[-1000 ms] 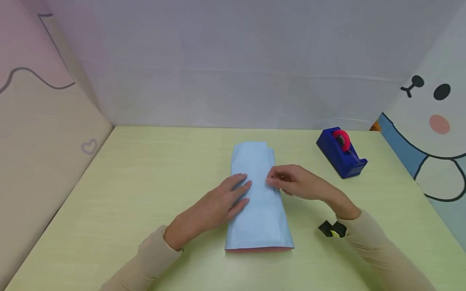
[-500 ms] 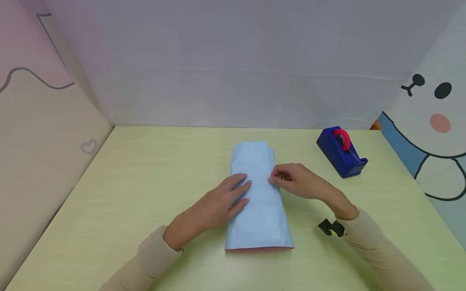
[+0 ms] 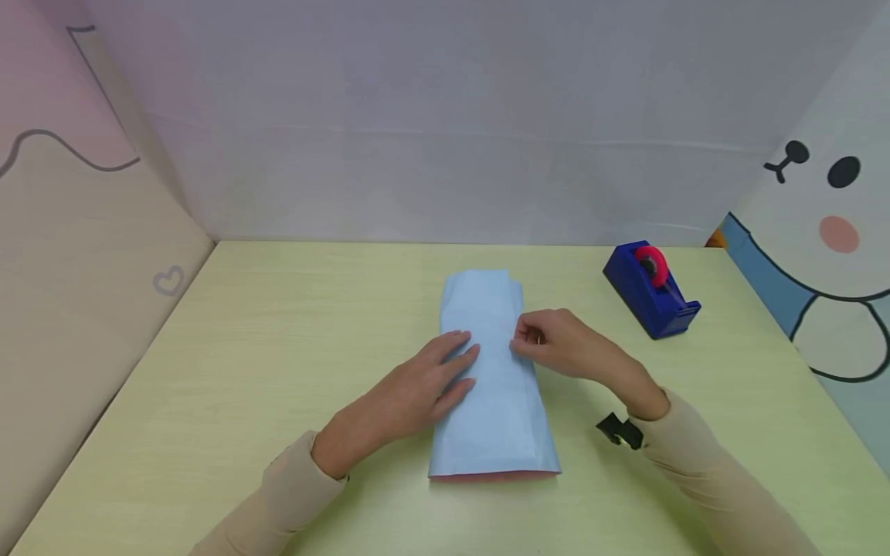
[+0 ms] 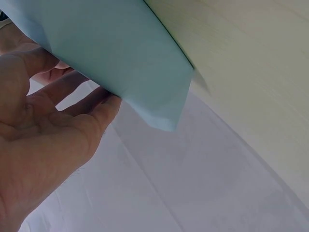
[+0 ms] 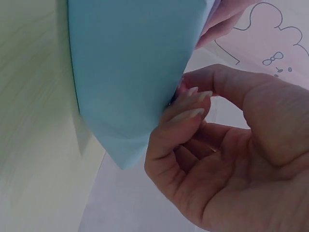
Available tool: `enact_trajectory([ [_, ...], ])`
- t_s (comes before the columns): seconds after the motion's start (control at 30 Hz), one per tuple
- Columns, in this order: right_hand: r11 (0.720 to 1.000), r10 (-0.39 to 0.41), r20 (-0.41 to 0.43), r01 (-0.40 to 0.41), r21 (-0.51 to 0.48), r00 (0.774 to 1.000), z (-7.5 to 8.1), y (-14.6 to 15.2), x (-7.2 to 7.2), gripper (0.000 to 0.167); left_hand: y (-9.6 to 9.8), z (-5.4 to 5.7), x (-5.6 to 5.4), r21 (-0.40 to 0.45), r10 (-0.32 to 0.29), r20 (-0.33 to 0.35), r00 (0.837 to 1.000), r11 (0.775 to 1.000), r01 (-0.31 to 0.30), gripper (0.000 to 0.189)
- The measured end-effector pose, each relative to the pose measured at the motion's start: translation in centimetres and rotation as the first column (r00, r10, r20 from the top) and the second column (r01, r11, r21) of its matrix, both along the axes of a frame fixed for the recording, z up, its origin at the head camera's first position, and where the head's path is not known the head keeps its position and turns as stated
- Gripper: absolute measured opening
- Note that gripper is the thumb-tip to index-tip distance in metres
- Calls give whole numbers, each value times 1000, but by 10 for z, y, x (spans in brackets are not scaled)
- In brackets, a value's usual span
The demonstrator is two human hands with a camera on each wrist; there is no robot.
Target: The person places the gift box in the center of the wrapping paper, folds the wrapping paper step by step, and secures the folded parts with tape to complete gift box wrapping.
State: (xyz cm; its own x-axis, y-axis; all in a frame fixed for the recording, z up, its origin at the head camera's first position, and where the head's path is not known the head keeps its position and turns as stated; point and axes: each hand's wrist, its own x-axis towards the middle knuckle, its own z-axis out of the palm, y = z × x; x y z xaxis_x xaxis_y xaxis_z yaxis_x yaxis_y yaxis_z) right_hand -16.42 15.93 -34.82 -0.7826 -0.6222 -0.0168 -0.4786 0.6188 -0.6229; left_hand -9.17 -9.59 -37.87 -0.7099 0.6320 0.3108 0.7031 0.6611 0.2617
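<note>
A folded light-blue paper (image 3: pixel 490 432), pink showing at its near end, lies flat.

Left fingers (image 3: pixel 460 362) rest on blue paper (image 3: pixel 487 432), curled right fingers (image 3: pixel 535 319) touch its edge, a tape dispenser (image 3: pixel 638 290) beyond

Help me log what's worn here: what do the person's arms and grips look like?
The left sleeve and right sleeve are long, plain beige, reaching the wrists. The left grip and right grip are bare hands, with no gloves visible. A small, angular black device, probably a wrist camera, shows beside the right sleeve.
</note>
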Motion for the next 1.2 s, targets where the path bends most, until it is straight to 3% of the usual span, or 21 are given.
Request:
enact_trajectory([
  [0.3,998,-52,72,49,38,996,3,2,1,17,-1,-2,-1,-3,-2,-5,1000,1000,2,47],
  [0.67,993,-106,201,93,75,974,3,7,-3,29,-3,-2,-1,-2,-4,-6,1000,1000,4,47],
  [0.9,996,-84,234,75,48,969,-3,10,-8,32,-4,0,0,8,-4,-5,1000,1000,4,47],
  [1.2,992,-107,287,122,-37,952,-15,20,-6,35,-3,0,-1,-4,-10,8,1000,1000,10,47],
])
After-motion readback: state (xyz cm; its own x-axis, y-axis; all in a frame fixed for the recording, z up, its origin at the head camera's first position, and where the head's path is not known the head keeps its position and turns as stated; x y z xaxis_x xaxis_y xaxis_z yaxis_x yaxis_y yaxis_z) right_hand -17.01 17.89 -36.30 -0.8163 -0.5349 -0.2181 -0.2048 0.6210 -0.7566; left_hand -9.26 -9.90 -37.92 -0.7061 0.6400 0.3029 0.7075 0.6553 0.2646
